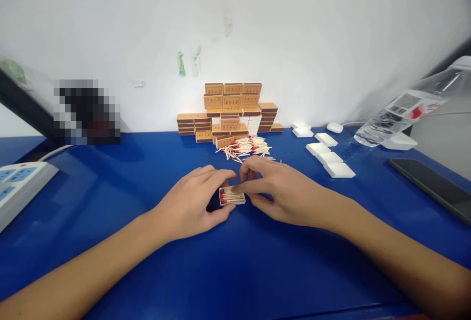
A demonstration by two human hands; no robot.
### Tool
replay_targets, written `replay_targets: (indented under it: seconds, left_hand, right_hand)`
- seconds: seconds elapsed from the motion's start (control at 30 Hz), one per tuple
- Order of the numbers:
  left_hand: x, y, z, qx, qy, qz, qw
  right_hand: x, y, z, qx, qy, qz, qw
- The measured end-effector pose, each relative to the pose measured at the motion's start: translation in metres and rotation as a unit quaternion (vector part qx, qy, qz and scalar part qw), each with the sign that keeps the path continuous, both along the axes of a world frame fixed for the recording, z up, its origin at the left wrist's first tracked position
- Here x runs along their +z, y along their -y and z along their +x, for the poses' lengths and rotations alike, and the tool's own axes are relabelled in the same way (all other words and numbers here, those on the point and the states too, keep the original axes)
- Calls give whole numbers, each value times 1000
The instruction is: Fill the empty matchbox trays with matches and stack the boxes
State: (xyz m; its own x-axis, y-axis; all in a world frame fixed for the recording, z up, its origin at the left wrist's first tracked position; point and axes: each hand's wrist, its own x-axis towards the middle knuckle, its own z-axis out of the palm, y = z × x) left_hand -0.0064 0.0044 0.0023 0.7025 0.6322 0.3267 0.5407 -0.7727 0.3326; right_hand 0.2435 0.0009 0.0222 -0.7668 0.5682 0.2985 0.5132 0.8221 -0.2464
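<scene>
A small white matchbox tray [232,203] lies on the blue table in front of me, filled with red-tipped matches [228,196]. My left hand [193,200] holds the tray from the left, its thumb at the near side and its fingers at the far side. From the right, my right hand [279,187] reaches over with one finger on the matches in the tray. Its thumb is apart, near the tray's right end, and the other fingers are bent. Just beyond my hands is a loose pile of matches [250,147].
Stacked matchboxes [232,101] stand against the wall behind the pile. Several white trays [338,169] lie to the right, near a tilted plastic bottle [401,109] and a dark phone [430,182]. At the left is a power strip [25,187].
</scene>
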Motion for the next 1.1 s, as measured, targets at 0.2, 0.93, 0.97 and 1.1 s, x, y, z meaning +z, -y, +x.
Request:
replay_targets:
  seconds: [0.2,0.93,0.97,1.1]
  left_hand:
    - [0,0,0,4,-2,1,1000]
    - [5,-2,0,62,-62,30,996]
    - [4,-1,0,62,-59,32,996]
    - [2,-2,0,54,-53,47,996]
  right_hand:
    - [0,-1,2,-9,2,4,1000]
    - [-5,-29,23,-104,17,-68,992]
    - [-4,-26,19,-108,5,-59,992]
    - [-5,-12,-4,-97,0,9,995]
